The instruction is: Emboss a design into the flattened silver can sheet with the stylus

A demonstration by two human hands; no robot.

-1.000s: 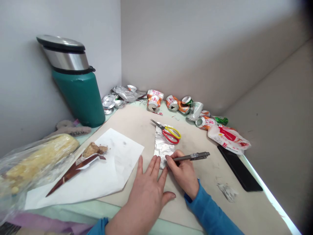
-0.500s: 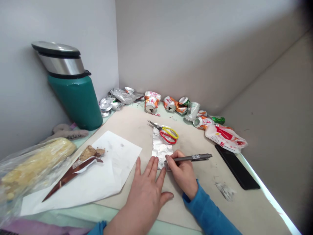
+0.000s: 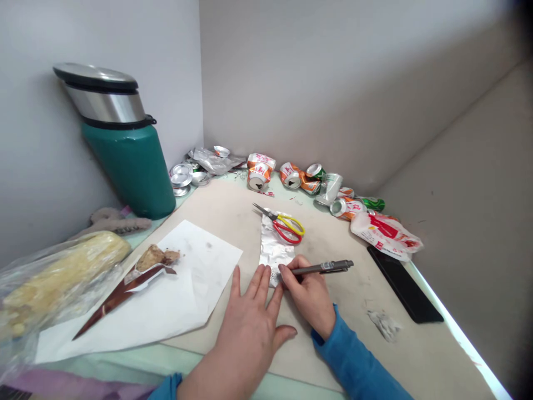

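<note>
A crumpled strip of silver metal sheet point(image 3: 275, 249) lies on the beige mat, with small dark marks near its front end. My left hand point(image 3: 252, 319) rests flat with fingers spread, its fingertips at the strip's front edge. In my right hand point(image 3: 310, 294) is a dark grey pen point(image 3: 322, 268), gripped near the tip and slanting to the right. The pen's tip is hidden behind my fingers, close to the marked end. Scissors point(image 3: 283, 223) with one red and one yellow handle lie across the strip's far end.
Cut and crushed drink cans point(image 3: 260, 171) line the wall. A green bottle point(image 3: 129, 166) stands at left, near white paper point(image 3: 195, 294) with a piece of brown food and a bagged yellow loaf point(image 3: 62, 272). At right are a black phone point(image 3: 403, 283) and a foil scrap point(image 3: 383, 325).
The pen has tilted and its back end has shifted slightly left, with small movement of my right fingers. My left hand stays in place.
</note>
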